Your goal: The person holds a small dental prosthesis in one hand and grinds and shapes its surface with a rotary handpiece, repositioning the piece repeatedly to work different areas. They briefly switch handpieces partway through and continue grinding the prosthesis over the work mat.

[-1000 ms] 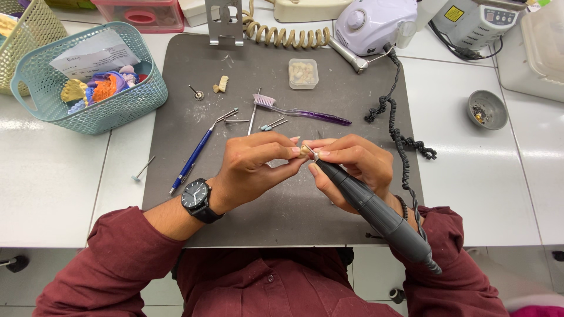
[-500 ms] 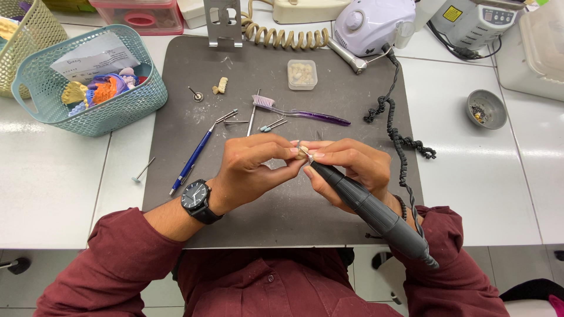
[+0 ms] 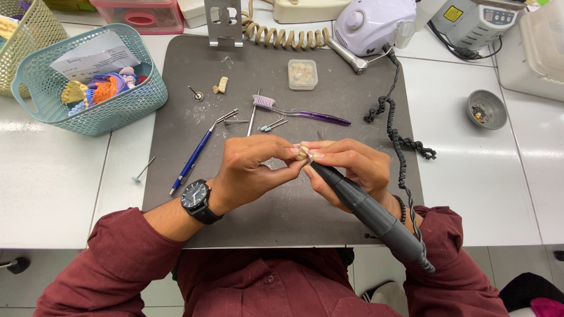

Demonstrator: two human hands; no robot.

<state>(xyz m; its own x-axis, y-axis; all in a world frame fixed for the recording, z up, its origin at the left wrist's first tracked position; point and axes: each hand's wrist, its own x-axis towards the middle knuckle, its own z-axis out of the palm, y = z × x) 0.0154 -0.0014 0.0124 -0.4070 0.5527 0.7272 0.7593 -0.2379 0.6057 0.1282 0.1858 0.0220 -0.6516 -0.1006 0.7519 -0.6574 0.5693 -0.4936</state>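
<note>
The small pale piece (image 3: 302,152) sits pinched between the fingertips of both hands, above the middle of the dark grey mat (image 3: 176,117); it is mostly covered by fingers, so we cannot make out its shape. Our left hand (image 3: 249,167) is curled, thumb and forefinger closed on the piece. Our right hand (image 3: 352,167) is wrapped around the grey handpiece (image 3: 367,208), whose tip meets the piece; the tip itself is too small to read. The handpiece's rear end runs down past the surface edge over the right sleeve.

A coiled black cord (image 3: 399,138) climbs the mat's right side to a white motor unit (image 3: 373,23), cut off by the top edge. Beside it a grey device with a yellow label (image 3: 479,23) is also cropped.

On the mat lie a purple toothbrush (image 3: 302,111), a blue pen (image 3: 192,155), and a small clear box (image 3: 303,74) with pale contents we cannot identify. At left a teal basket (image 3: 132,103) holds a white printed paper slip (image 3: 88,57) and coloured dental casts. A pink-lidded clear box (image 3: 141,14) is cut off at the top. A small grey bowl (image 3: 486,108) stands at right.
</note>
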